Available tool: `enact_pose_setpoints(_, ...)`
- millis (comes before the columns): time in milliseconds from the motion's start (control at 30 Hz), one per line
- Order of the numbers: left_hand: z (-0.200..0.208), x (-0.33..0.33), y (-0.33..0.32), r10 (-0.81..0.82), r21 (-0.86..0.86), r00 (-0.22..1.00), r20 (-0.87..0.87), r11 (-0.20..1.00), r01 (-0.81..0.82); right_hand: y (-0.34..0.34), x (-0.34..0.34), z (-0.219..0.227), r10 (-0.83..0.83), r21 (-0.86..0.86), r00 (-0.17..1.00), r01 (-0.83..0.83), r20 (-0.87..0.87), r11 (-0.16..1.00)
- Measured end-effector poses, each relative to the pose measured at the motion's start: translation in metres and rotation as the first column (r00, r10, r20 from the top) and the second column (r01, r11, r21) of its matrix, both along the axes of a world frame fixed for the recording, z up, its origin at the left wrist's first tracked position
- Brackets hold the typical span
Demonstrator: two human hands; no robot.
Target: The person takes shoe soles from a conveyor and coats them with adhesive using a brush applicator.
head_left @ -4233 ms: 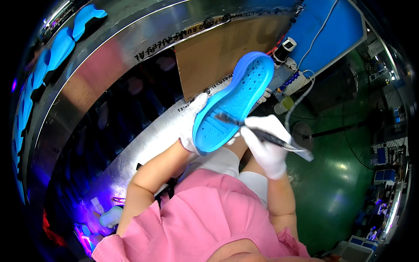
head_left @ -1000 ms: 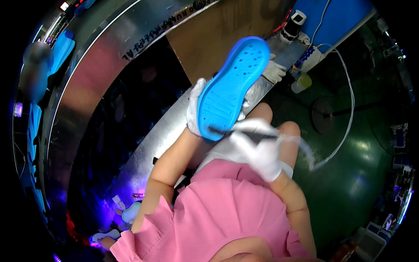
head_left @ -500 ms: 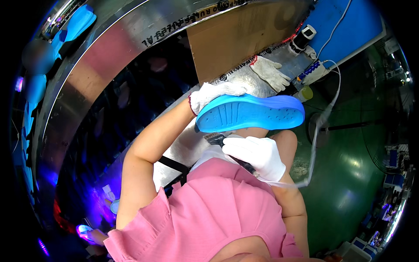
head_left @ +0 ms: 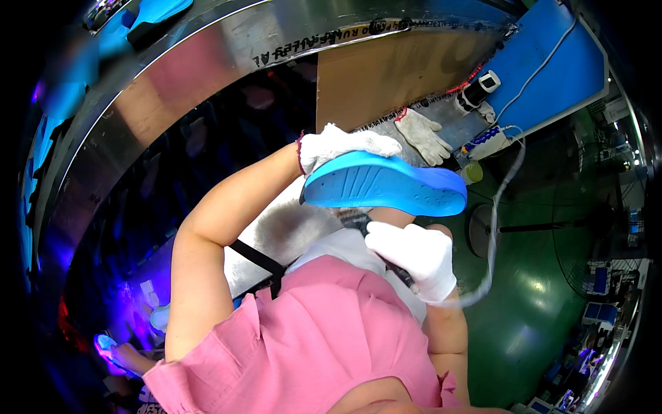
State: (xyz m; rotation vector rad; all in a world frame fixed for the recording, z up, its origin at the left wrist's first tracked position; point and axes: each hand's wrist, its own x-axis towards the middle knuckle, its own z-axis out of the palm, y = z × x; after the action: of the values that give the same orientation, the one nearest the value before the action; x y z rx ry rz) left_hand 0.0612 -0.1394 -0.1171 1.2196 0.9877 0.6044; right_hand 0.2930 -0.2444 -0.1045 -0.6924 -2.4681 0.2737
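Far left, upper edge: row of blue pieces (head_left: 162, 8), bent by the lens. Lower left: another person's hand (head_left: 129, 357) at a pale piece lit violet; details too small. Next, a curved steel edge (head_left: 172, 62) beside a dark opening, then bare metal tabletop (head_left: 272, 224) under the left forearm.

Left hand (head_left: 345, 148): white knit glove, dark red cuff, fingers curled over the upper edge of a blue sole (head_left: 386, 183) at its ribbed end; thumb hidden. Sole held up over the lap, roughly level, inner face to the viewer, holed end pointing right. Cardboard (head_left: 386, 83) stands behind.

Brush (head_left: 355, 221) just below the sole's lower edge, bristles blurred; contact cannot be told. Right hand (head_left: 417, 255), white glove, wrapped firmly round the handle.

Spare glove (head_left: 422, 134) flat on the tabletop, beyond the sole. Further right: pot with yellow-green top (head_left: 472, 172), black-and-white cylinder (head_left: 479, 91), pale hose (head_left: 495, 234) looping down toward the right hand, blue panel (head_left: 552, 62), green floor (head_left: 524, 303).
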Motion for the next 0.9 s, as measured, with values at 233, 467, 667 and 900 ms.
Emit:
enact_pose_setpoints(233,-0.024,-0.017,0.014,0.000,0.128,0.998,0.063,0.992,-0.008,0.003,0.006,0.003,-0.046,-0.010,0.997,0.045,-0.064,0.999)
enact_pose_setpoints(467,0.000,-0.021,0.018,0.006,0.076,0.992,0.128,0.997,-0.016,0.016,0.014,0.005,-0.054,0.061,0.980,0.067,-0.192,0.996)
enact_pose_setpoints(667,-0.001,-0.041,0.009,-0.137,-0.355,0.821,0.554,0.853,0.382,0.026,0.029,-0.003,-0.045,0.115,0.956,0.082,-0.288,0.990)
enact_pose_setpoints(900,0.092,-0.045,0.000,-0.200,0.137,0.262,0.944,0.961,0.241,0.002,0.017,-0.012,-0.058,-0.087,0.843,0.013,-0.534,0.996)
